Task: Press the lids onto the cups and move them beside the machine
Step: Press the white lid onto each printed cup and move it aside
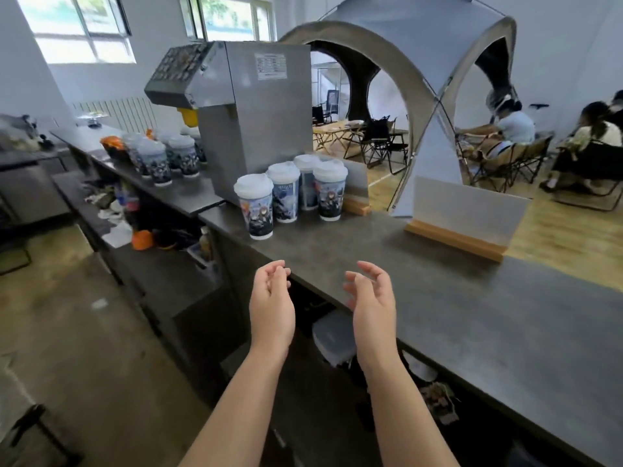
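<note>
Printed paper cups with white plastic lids [259, 205] look light and crushable; take them low round the stiff base. Both the left hand [271, 306] and right hand [371, 306] hover empty, fingers loosely curled.

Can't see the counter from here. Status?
Left hand and right hand open, empty, at counter edge. Four lidded cups grouped beside machine. Nothing in the way.
</note>
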Motion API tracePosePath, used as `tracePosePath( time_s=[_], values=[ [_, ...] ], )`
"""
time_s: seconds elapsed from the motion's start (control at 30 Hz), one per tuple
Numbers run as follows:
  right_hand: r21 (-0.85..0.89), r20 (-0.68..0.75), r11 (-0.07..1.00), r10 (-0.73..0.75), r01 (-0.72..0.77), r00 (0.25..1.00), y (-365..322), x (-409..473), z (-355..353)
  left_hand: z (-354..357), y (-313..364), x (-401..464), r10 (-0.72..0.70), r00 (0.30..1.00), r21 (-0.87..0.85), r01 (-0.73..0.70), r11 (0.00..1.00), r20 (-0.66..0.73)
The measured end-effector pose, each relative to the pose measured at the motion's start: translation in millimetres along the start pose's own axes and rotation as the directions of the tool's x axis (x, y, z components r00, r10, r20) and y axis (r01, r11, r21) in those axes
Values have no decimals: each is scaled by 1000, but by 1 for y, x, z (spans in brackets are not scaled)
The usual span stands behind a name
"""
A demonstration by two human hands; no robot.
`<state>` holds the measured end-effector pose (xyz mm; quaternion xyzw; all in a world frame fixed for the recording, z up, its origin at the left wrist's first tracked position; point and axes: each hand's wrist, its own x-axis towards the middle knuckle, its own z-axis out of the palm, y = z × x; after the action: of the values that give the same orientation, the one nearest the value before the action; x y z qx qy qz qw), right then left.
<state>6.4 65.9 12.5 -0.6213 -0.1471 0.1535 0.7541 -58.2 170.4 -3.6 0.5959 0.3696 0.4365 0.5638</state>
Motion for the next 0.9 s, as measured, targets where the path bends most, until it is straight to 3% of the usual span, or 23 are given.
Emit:
tracePosePath(
  time_s=[0.2,0.43,0.57,0.73,0.83,0.9],
  values=[
    [-37,178,999,17,-10,984,22,101,91,13,4,131,-10,988,-27,6,1000,-155],
    [-30,228,1000,2,4,974,40,186,189,14,-9,253,-3,966,-25,-3,1000,-258],
    [-30,235,999,-34,42,971,52,200,217,13,-15,277,-42,985,-30,37,999,-166],
    [51,174,993,-112,104,978,62,193,215,12,-22,260,182,983,117,-181,976,5],
    [206,120,978,-51,25,991,64,193,190,28,-18,242,217,953,-29,-216,976,210],
    [224,44,973,-72,61,996,57,193,170,45,-14,233,206,910,-127,-171,977,359]
  ],
)
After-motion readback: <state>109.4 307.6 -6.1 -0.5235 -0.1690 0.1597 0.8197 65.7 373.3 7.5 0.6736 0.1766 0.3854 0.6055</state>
